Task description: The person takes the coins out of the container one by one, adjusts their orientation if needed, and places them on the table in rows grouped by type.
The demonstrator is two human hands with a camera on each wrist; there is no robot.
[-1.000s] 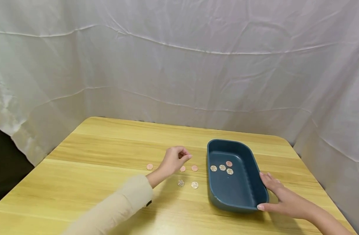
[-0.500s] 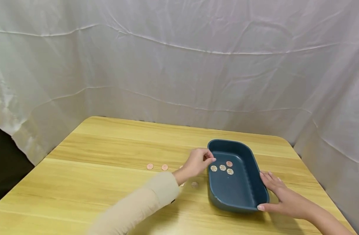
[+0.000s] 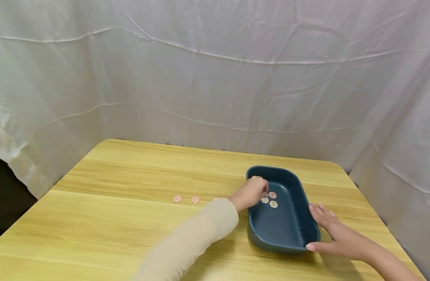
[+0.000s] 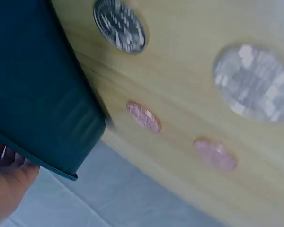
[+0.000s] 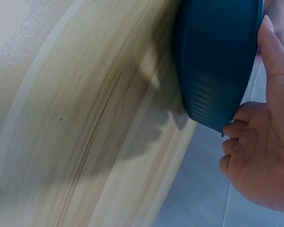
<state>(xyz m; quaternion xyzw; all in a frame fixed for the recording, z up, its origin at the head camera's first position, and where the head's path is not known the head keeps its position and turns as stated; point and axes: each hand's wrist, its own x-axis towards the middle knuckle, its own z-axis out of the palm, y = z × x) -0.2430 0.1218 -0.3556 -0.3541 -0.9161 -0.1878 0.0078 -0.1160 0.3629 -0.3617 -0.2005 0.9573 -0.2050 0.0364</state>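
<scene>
A dark blue plastic tray (image 3: 276,230) stands on the wooden table with several coins inside. My left hand (image 3: 252,191) reaches over its left rim, fingers bent down beside a silver coin (image 3: 273,204) and a copper coin (image 3: 272,194). Its fingertips are mostly hidden, and I cannot tell whether they pinch a coin. In the left wrist view that hand (image 4: 7,189) shows behind the tray rim. My right hand (image 3: 336,240) holds the tray's near right corner, thumb at the rim and fingers along the long side. The right wrist view shows this hand (image 5: 260,151) at the rim too.
Left of the tray, a row of copper coins (image 3: 177,199) lies on the table (image 3: 113,234); the left sleeve (image 3: 200,238) covers part of it. Two silver coins (image 4: 255,82) lie near that row. A pale curtain (image 3: 200,78) hangs behind the table.
My left hand has moved right, from above the coins on the table to inside the tray, its fingers dipping lower. The right hand stays at the tray's corner.
</scene>
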